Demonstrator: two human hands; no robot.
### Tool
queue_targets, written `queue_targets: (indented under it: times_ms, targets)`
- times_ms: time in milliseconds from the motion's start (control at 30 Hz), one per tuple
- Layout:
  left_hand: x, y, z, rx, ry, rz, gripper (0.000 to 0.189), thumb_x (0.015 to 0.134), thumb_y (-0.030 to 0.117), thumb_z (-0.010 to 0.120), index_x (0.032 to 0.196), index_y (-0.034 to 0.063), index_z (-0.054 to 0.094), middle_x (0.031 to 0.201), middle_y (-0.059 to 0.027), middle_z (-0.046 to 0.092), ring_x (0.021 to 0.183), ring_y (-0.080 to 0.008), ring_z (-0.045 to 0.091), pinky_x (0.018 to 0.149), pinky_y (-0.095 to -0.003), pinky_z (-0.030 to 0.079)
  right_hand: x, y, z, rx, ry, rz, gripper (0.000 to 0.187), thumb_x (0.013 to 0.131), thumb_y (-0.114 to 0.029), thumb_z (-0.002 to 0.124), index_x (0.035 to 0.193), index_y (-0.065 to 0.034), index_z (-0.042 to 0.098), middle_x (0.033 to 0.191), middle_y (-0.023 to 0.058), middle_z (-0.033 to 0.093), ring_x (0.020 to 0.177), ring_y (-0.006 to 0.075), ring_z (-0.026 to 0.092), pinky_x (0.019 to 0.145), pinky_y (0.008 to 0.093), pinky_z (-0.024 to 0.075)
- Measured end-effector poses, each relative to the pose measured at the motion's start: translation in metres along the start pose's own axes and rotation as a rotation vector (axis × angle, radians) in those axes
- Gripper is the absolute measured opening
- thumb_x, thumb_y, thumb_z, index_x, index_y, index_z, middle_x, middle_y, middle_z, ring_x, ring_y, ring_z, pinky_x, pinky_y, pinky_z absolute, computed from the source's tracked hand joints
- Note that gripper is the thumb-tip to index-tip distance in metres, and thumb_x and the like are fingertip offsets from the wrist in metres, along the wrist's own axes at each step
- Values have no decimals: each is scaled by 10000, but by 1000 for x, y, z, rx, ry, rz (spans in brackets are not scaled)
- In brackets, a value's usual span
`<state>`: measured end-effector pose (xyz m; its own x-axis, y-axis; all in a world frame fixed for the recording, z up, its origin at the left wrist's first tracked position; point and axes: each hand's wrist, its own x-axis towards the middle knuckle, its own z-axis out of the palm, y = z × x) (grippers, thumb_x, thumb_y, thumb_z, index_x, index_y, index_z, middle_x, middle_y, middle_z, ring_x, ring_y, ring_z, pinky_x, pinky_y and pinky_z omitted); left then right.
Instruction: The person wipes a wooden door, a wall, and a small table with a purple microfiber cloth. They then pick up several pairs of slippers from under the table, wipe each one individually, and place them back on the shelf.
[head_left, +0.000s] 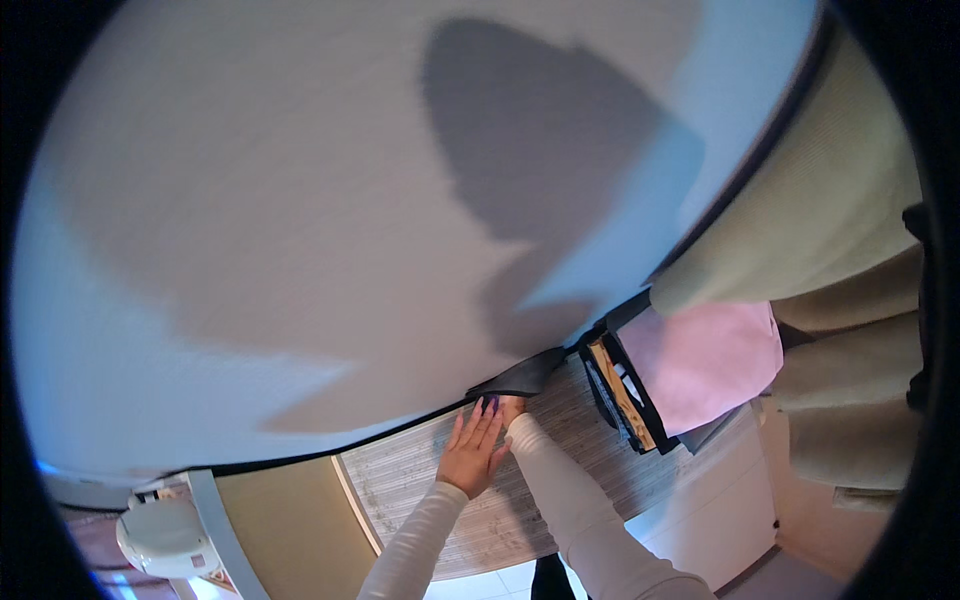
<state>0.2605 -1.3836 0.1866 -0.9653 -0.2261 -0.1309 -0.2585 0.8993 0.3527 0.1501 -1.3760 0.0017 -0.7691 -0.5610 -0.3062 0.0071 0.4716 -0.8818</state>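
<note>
A large pale fabric-like panel (315, 225) with a black edge fills the upper view, and shadows fall across it. My left hand (471, 448) lies with fingers extended against the panel's lower edge, just beside a dark flap (521, 375). Close on its right, my right hand (513, 409) reaches under that flap, so its fingers are mostly hidden. A small purple thing (489, 405) shows between the hands; what it is cannot be told. Both arms wear white long sleeves.
Below the hands is a wood-grain surface (420, 487). Right of them stands a black organizer (649, 397) holding papers, with pink cloth (701, 360) beside it. Beige curtains (840, 390) hang at the right. A white rounded appliance (165, 536) is at the lower left, near a beige panel (292, 517).
</note>
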Motion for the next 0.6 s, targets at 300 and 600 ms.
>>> queue_targets:
  times_ms: [300, 600]
  targets:
    - [-54, 6, -46, -500, 525, -299, 521, 942, 234, 487, 1405, 39, 350, 1204, -203, 578, 1111, -337, 562, 1011, -430, 374, -34, -167, -44, -612, 510, -1105, 446, 811, -461, 583, 1184, -215, 584, 1044, 23, 548, 1092, 257, 481, 1000, 481, 304]
    - [-65, 26, 70, -963, 200, -654, 627, 978, 316, 442, 1480, 111, 129, 1230, -176, 580, 1080, -351, 588, 918, -340, 448, 32, 25, -23, -606, -626, -498, 416, 891, -282, 506, 1291, -173, 539, 1315, 70, 535, 1245, 235, 449, 1064, 400, 285]
